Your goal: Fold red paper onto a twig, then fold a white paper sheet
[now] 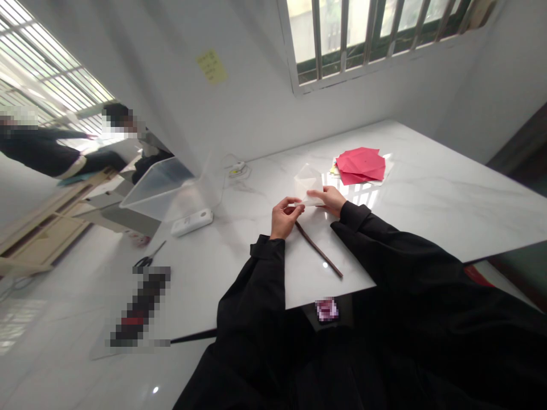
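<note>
A pale, translucent sheet of paper (308, 177), folded or cupped into a small pocket shape, is held up between my two hands. My left hand (285, 218) pinches its lower left edge with thumb and fingers. On the right side, my right hand (331, 198) grips the same paper, thumb on its face. A thin brown stick (319, 250) lies slantwise on the table below, its upper end at my left fingers; whether they touch it is hidden. Beyond my right hand rests a stack of red paper pieces (361, 165) over whitish ones.
On the white marbled table (427, 193), a white power strip (192, 222), a clear plastic bin (171, 188) and black scissors (147, 259) are to the left. A blurred-out dark object (141, 307) lies nearer. Two people sit at another table (51, 228) far left.
</note>
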### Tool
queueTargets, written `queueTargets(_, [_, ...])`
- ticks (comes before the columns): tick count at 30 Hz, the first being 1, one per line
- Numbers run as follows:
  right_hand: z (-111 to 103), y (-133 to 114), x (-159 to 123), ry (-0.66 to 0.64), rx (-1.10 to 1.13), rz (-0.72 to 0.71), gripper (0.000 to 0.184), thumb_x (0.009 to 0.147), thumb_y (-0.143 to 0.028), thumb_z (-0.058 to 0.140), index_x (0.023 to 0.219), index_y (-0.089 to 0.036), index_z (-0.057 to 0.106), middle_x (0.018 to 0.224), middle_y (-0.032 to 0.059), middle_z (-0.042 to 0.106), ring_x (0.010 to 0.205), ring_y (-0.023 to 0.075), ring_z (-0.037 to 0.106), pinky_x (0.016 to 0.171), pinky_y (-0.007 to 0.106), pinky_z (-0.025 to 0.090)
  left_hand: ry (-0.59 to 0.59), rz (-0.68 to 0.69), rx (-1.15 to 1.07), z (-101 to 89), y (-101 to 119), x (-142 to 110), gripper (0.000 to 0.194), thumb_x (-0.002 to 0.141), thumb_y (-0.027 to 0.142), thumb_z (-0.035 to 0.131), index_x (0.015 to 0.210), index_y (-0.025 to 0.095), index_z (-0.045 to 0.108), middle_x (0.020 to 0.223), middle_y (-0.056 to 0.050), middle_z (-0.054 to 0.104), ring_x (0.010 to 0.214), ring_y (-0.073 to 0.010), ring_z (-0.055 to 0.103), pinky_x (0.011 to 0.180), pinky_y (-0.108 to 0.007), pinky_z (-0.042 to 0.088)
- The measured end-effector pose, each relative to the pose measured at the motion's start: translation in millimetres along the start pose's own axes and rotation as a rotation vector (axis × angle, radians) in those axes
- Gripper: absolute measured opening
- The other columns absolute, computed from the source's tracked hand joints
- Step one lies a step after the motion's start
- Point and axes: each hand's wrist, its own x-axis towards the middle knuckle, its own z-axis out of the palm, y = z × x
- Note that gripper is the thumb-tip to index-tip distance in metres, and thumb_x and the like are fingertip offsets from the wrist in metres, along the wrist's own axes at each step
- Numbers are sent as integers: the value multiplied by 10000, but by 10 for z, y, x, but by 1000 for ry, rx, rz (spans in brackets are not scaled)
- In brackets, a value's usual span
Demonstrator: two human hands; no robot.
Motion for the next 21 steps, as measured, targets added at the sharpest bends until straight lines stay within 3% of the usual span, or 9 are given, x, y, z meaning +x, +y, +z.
queueTargets(7, [-20,38,19,-76,-47,-17,282,766,-359,874,882,-121,775,840,90,785,683,177,691,609,258,529,17,-26,11,-4,12,0,412,707,499,915,854,161,731,702,-26,698,658,-162,700,663,-286,560])
queueTargets(10, [5,17,2,-124,-23,-12,279,755,-338,905,876,-117,785,851,96,797,709,187,708,659,268,559,20,-26,-6,-10,8,3,420,697,474,924,895,158,730,789,-37,713,655,-147,685,681,-294,578])
queueTargets(13, [23,-9,-19,-164,-5,-5,295,742,-328,932,887,-114,790,882,102,807,736,197,723,689,276,573,34,-20,-44,-7,16,4,596,673,406,942,1177,191,708,921,-39,731,659,-130,672,682,-291,585])
queueTargets(15, [22,-21,-29,-167,-21,-9,303,745,-331,935,897,-107,797,879,104,807,730,198,718,668,273,563,41,-35,-63,-4,24,4,849,670,375,945,1424,233,582,955,-41,746,682,-140,681,680,-287,586])
queueTargets(17, [14,-26,-36,-162,-63,-17,315,751,-347,934,896,-99,804,840,99,798,691,189,696,632,268,541,39,-61,-79,-2,26,6,1018,665,376,950,1545,249,453,989,-61,769,733,-164,703,684,-288,592])
queueTargets(19, [6,-27,-39,-167,-97,-24,323,754,-358,933,894,-95,809,813,91,789,661,174,672,614,261,523,25,-78,-79,-2,19,11,1004,657,413,955,1519,230,475,1030,-92,788,785,-188,720,673,-283,591])
queueTargets(21, [3,-27,-42,-177,-113,-23,315,753,-355,932,877,-93,809,793,84,781,640,159,651,602,253,504,2,-78,-65,-3,5,17,841,653,474,951,1368,193,608,1057,-113,794,824,-206,727,654,-273,585])
